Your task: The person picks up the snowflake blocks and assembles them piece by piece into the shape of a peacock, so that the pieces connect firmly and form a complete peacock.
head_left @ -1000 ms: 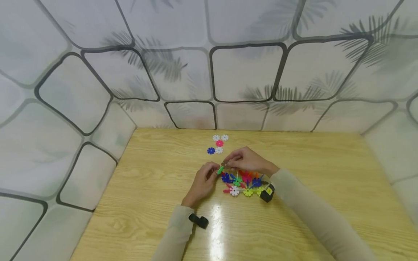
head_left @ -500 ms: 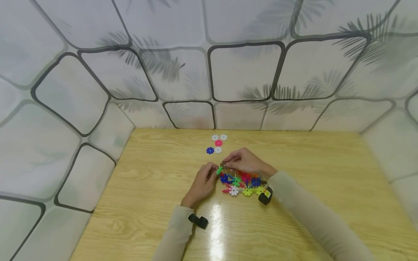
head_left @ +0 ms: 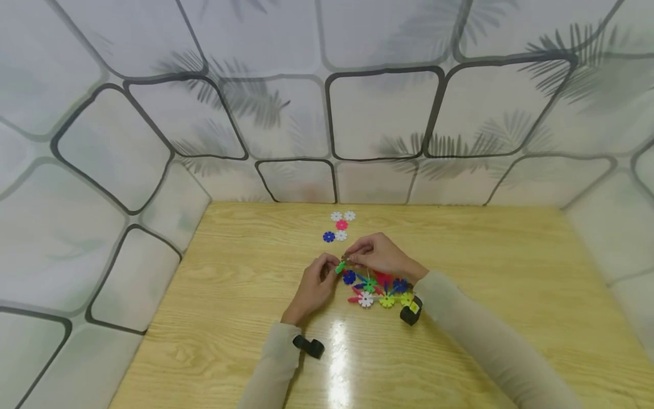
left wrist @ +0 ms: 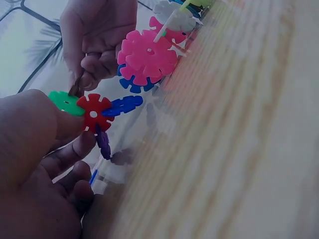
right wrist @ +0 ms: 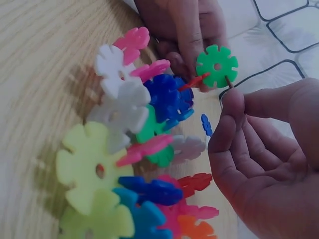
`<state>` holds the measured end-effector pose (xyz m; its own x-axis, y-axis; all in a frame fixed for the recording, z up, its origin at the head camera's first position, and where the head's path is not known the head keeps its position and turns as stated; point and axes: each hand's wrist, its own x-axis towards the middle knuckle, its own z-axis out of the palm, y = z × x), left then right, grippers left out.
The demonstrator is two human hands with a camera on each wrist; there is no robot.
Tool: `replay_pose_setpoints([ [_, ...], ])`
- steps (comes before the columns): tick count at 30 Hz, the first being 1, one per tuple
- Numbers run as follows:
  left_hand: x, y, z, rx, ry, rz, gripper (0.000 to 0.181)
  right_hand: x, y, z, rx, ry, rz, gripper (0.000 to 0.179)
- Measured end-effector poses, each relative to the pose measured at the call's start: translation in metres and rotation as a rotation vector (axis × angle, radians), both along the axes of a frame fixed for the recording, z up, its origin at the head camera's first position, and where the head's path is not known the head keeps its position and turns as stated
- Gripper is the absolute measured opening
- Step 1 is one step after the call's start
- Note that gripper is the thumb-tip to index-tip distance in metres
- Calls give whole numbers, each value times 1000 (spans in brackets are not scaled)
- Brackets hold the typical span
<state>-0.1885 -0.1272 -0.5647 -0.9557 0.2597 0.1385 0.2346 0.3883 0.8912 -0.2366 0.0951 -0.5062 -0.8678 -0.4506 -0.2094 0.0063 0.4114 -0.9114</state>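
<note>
In the head view my left hand [head_left: 313, 288] and right hand [head_left: 382, 254] meet at the left end of a colourful build of notched plastic discs [head_left: 387, 299]. With thumb and fingers my left hand pinches a red disc [left wrist: 93, 113], which is joined to a green disc [left wrist: 66, 102], a blue disc [left wrist: 122, 105] and a purple disc [left wrist: 103, 144]. My right hand pinches a brown disc [right wrist: 229, 81] edge-on, its tip at the rim of the green disc. Fingers hide most of the brown disc. White, yellow, pink and blue discs of the build stand beside the right hand.
Beyond the hands several loose discs lie flat: white [head_left: 341, 235], blue [head_left: 328, 236] and pink [head_left: 342, 225]. The wooden table [head_left: 225, 272] ends at a patterned wall covering [head_left: 378, 182] behind and at the left.
Both hands stay close together and shift slightly left. The brown disc in the right hand has come closer to the green disc, and less of it shows.
</note>
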Motion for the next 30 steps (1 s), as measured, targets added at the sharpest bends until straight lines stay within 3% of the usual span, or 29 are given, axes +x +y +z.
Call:
replay_pose_setpoints([
  [7,3,-2,2,43,51,31,15,2,2,4,-27,-38,-79,21],
  [10,4,0,6,2,143,47,8,2,2,4,-63,-66,-103,22],
  [16,8,6,14,-104,397,113,4,3,2,-2,-88,-74,-120,20],
  [20,8,10,15,-142,507,124,6,4,1,-7,-67,-54,-139,18],
  [25,6,13,15,-157,536,135,8,5,-1,-5,-39,-29,-145,18],
  [30,5,14,14,-147,488,137,7,4,0,3,36,44,-84,20],
])
